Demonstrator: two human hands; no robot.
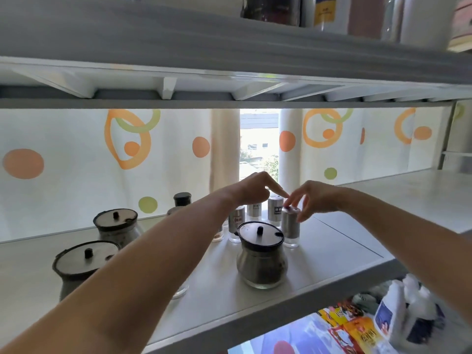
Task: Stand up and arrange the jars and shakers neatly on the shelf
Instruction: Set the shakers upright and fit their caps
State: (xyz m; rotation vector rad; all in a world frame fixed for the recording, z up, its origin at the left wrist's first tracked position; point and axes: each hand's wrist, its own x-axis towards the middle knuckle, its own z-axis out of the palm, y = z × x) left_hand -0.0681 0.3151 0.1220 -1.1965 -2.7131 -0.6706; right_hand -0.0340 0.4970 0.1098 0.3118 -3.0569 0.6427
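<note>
On the white shelf (332, 251) stand three round glass jars with dark lids: one at the front middle (260, 259), one at the left front (81, 267), one behind it (117, 226). Several steel shakers stand in a cluster at the back. My right hand (311, 200) pinches the top of the nearest upright shaker (291, 228) with its fingertips. My left hand (255, 187) is curled, its index finger pointing down to that same shaker's cap. A black-capped jar (182, 199) stands behind my left forearm, which hides other shakers.
A second shelf (229, 60) hangs close above, carrying bottles and tins at the right. A curtain with orange and green circles (76, 162) backs the shelf, with a window gap in the middle. Below the shelf at the right are white bottles (403, 310) and colourful packets (352, 328).
</note>
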